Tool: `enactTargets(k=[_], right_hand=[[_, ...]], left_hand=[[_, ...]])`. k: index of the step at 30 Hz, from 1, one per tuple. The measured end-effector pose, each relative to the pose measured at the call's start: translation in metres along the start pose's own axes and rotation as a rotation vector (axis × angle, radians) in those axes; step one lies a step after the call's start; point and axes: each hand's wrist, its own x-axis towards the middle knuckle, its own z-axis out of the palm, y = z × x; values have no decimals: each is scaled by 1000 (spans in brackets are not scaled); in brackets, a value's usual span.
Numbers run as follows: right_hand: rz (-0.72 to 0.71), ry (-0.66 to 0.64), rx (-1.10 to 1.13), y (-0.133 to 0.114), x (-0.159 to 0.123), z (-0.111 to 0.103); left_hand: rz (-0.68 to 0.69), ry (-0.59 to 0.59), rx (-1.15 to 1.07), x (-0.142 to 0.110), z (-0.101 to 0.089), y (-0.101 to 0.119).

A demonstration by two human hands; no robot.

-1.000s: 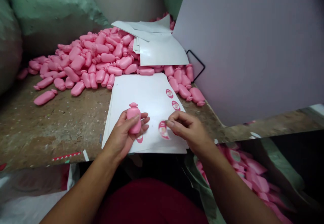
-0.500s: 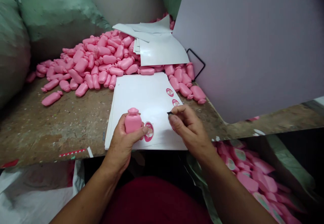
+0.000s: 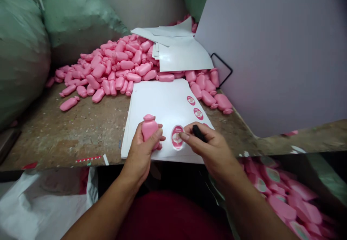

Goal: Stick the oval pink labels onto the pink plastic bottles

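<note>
Gripping pink bottle (image 3: 149,128) in left hand (image 3: 137,151), top tilted away-left, right hand (image 3: 209,149) pinching dark object (image 3: 198,133)

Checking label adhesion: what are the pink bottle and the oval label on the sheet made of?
Pink bottle: probably moulded plastic, satin finish, given soft highlights and even colour. Oval label: glossy printed sticker, paper or film unclear; bright sheen across its face.

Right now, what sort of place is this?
Probably a packaging workshop: a heap of unlabelled pink plastic bottles, a sheet of oval labels on a worn workbench, and labelled bottles piled below.
</note>
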Motion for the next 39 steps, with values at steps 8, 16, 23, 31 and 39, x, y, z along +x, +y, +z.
enactTargets(k=[8,16,23,31,39], right_hand=[[88,-169,75,-11,-1,12],[113,-204,136,-7,1,15],[194,-210,173,-1,2,17],[177,-195,129,2,4,18],[132,-181,114,-3,5,19]], left_hand=[[-277,-168,-370,-5,7,9],[-226,-152,-352,-6,8,8],[-188,-143,-320,-6,6,4],[-169,-159,-288,-6,8,2],[-172,-143,-290,-7,9,2]])
